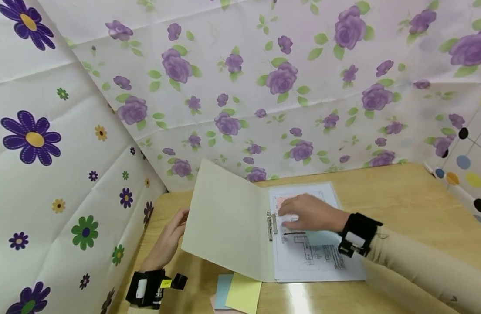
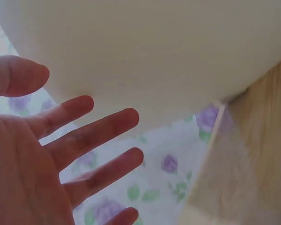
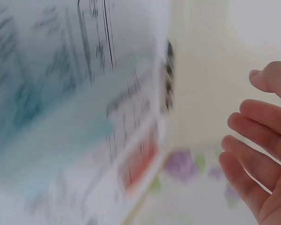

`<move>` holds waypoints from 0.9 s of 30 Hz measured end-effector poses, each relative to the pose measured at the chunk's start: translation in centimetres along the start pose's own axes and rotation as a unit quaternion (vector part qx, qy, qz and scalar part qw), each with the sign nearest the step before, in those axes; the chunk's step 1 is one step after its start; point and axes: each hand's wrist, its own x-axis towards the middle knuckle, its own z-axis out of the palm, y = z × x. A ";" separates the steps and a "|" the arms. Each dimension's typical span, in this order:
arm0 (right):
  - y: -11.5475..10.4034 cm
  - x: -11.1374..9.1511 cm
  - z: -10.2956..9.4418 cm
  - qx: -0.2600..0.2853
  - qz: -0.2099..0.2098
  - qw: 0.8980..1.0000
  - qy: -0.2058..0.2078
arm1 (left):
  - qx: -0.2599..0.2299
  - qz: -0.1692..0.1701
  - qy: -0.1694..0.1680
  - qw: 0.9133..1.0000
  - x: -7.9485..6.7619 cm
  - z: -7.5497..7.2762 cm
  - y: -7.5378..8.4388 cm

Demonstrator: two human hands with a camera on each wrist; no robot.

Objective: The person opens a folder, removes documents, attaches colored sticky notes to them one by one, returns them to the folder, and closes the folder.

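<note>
A cream folder [image 1: 225, 222] is spread on the table, its left cover raised at a tilt. Behind that cover's outer edge is my left hand [image 1: 167, 242], fingers spread and extended in the left wrist view; whether they touch the cover I cannot tell. Over the printed sheets [image 1: 323, 266] hovers my right hand [image 1: 310, 213], fingers loosely bent and nothing between them. It is close to the metal clip [image 1: 269, 226] at the folder's spine. On the top sheet lie a pale blue paper slip [image 1: 320, 238] and a pink one [image 1: 280, 201], partly covered by the hand.
Yellow [image 1: 245, 294], blue [image 1: 222, 288] and pink paper slips overlap on the wooden table [image 1: 397, 196] under the cover's lower edge. Flower-patterned sheeting [image 1: 232, 87] hangs behind and on the left; a dotted sheet [image 1: 465, 174] is at the right.
</note>
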 end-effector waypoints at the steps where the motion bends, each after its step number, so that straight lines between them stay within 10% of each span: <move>1: 0.5 -0.5 -0.8 -0.008 0.011 1.000 0.018 | 0.012 0.007 -0.001 1.000 0.6 0.1 0.3; 9: 2.6 -5.1 -5.1 -0.046 0.071 0.991 0.101 | 0.040 0.047 -0.047 0.997 4.6 2.3 2.5; 20: 4.1 -11.6 -6.0 -0.069 0.133 0.978 0.143 | 0.088 0.071 -0.137 0.984 8.1 7.8 2.2; 27: 5.0 -14.1 -5.9 -0.071 0.153 0.974 0.152 | 0.213 0.083 -0.204 0.952 9.6 12.2 1.0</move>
